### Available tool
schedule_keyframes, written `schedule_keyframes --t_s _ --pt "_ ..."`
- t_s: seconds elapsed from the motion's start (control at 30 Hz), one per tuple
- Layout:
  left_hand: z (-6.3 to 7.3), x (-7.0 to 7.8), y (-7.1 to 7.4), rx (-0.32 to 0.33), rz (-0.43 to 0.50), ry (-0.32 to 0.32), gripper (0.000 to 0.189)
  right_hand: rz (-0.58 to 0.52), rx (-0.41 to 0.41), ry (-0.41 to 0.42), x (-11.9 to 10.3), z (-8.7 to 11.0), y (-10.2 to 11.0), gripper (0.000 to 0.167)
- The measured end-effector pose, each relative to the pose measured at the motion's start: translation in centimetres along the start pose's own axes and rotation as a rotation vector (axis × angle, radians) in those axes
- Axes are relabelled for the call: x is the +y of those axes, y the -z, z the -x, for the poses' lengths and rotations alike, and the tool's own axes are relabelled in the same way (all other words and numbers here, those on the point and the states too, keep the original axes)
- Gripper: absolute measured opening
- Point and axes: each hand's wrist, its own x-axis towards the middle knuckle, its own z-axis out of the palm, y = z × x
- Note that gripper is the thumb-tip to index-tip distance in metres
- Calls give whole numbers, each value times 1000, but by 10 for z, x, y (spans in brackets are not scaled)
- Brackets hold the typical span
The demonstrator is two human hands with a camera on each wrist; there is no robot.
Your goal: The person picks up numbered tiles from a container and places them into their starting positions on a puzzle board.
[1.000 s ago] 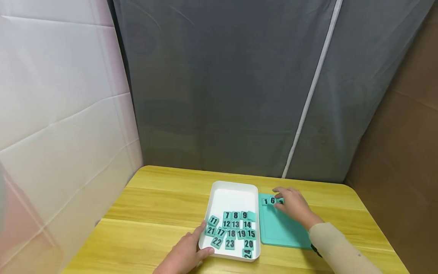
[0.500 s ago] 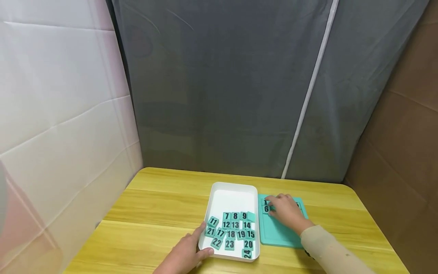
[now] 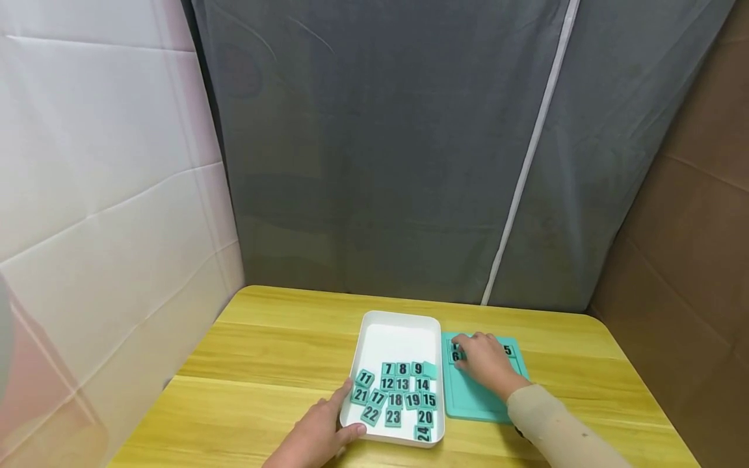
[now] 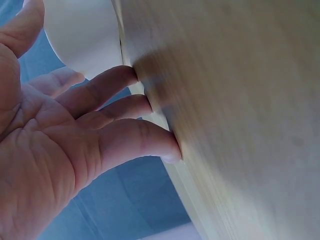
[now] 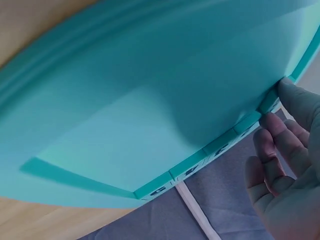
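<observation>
At its near left corner, the white tray (image 3: pixel 400 335) is held by my left hand (image 3: pixel 318 429), thumb at the front rim and index finger along the side. In the left wrist view the other fingers (image 4: pixel 142 137) touch the wooden table. My right hand (image 3: pixel 488 364) is at the upper left of the teal board (image 3: pixel 476 396), thumb and index finger around the number 6 tile (image 3: pixel 456 357). The number 5 tile (image 3: pixel 507 350) lies in the board's top row. In the right wrist view a row of tiles (image 5: pixel 190 167) runs along the board's far edge.
Several numbered tiles (image 3: pixel 395 400) lie in the tray, with one blank teal tile (image 3: pixel 430 370) among them. The tray stands close to the board's left edge. A grey curtain (image 3: pixel 363 162) hangs behind the table (image 3: pixel 263 344).
My right hand has moved left and slightly nearer, bringing the number 6 tile from over the top row to below number 1. The left hand and tray have stayed put.
</observation>
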Motion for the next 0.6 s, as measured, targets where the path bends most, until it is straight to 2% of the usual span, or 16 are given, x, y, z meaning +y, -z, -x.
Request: schedule_keyframes --t_s 0.2,0.6 --pt "1 -3 -1 5 -7 18 95 -18 -33 -7 -7 0 1 41" --pt "-1 -3 1 2 -15 32 94 -13 -20 14 -10 -2 -3 34"
